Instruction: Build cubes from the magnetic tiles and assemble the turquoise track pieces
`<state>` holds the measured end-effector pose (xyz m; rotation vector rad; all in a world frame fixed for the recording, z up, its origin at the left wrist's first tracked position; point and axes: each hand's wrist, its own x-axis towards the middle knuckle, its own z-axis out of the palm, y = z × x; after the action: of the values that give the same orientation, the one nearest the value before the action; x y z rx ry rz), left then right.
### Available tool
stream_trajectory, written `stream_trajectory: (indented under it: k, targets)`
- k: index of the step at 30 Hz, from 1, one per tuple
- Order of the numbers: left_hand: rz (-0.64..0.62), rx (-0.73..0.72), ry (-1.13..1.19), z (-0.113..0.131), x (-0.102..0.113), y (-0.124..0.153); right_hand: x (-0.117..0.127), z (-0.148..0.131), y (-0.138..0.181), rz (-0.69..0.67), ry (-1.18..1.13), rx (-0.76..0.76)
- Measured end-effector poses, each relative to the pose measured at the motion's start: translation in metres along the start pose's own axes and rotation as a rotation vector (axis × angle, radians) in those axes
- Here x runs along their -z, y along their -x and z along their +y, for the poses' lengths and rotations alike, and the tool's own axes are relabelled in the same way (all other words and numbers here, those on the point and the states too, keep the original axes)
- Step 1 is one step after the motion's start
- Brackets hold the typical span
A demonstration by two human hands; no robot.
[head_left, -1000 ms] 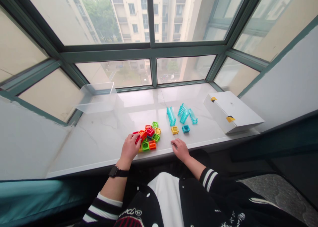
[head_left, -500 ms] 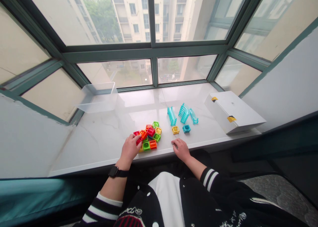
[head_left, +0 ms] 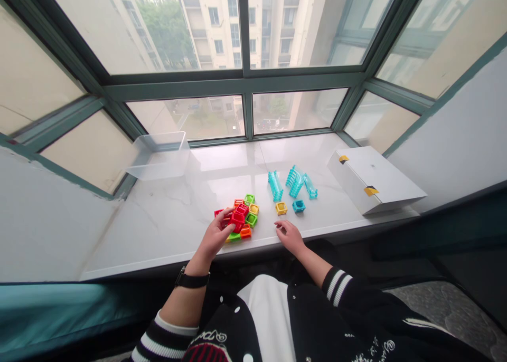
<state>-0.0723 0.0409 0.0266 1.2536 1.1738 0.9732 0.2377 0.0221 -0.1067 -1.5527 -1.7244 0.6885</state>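
Head view: sill [head_left: 186, 203] bearing toy parts, seen from its front edge.
Left hand [head_left: 216, 235]: grip closed about a red block [head_left: 237, 223], thumb and fingers on it, above the heap near the middle of the front edge.
Heap [head_left: 252, 220]: red, orange, green and yellow blocks, piled just inside the front edge.
Right hand [head_left: 290, 236]: near the front edge, right of the heap; grip loosely parted, nothing seen in it.
Blocks apart: a yellow block [head_left: 281, 208] and a blue block [head_left: 299, 206], side by side, not touching, just beyond the right hand.
Tracks: straight track [head_left: 275, 186], curved track [head_left: 294, 181] and short track [head_left: 310, 186], toward the back edge; whether the last two touch cannot be told.
Done: two blocks and three tracks stand separate from the heap.
Remaining: most blocks lie heaped, and no separate part is seen fitted to another; judged an early stage.
Surroundings: clear bin [head_left: 160, 168], back left corner; white box [head_left: 390, 172], right end.
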Motion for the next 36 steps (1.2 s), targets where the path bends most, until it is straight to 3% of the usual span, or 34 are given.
stream_trajectory:
  k: [5, 10, 14, 20, 26, 36]
  targets:
    - [-0.066, -0.013, 0.182, -0.005, -0.026, 0.000, 0.022, -0.027, -0.012, -0.016, -0.197, 0.005]
    - [-0.122, -0.015, 0.181, -0.007, -0.045, 0.001, 0.041, -0.080, -0.019, -0.125, -0.388, 0.188]
    - [-0.131, -0.051, 0.124, -0.013, -0.056, 0.002, 0.040, -0.108, -0.018, -0.188, -0.411, 0.270]
    - [-0.192, -0.065, 0.111, -0.025, -0.066, 0.006, 0.033, -0.106, -0.016, -0.174, -0.383, 0.250]
    - [-0.251, 0.018, 0.191, -0.037, -0.068, 0.005, 0.035, -0.092, -0.016, -0.127, -0.333, 0.216]
    - [-0.166, 0.097, 0.178, -0.048, -0.073, 0.002, 0.039, -0.099, -0.012, -0.134, -0.252, 0.314]
